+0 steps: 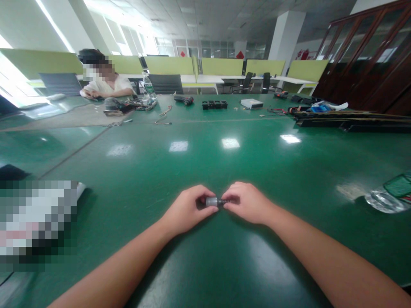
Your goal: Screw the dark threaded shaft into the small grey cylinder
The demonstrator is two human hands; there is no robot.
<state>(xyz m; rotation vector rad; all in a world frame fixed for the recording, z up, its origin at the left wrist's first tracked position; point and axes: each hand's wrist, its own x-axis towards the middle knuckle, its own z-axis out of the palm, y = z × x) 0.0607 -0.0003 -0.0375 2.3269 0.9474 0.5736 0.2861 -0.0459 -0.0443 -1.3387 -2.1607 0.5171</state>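
Low over the green table, my left hand [189, 206] is closed around a small grey cylinder [211, 201], thumb below and fingers above. A narrower dark piece [221, 202] sticks out of the cylinder's right end. My right hand [245, 202] pinches this dark piece between thumb and fingers, and its far end is hidden in the hand. The cylinder lies about level, pointing left to right between both hands. Its exact kind is too small and blurred to make out.
The green table [144, 167] reaches far ahead. A blurred-out white box [38, 214] lies left; a glass ashtray [385, 201] stands right. Farther back are black modules [214, 105], a white box [251, 103], dark rails [346, 119], a bottle [149, 87] and a seated person [107, 83].
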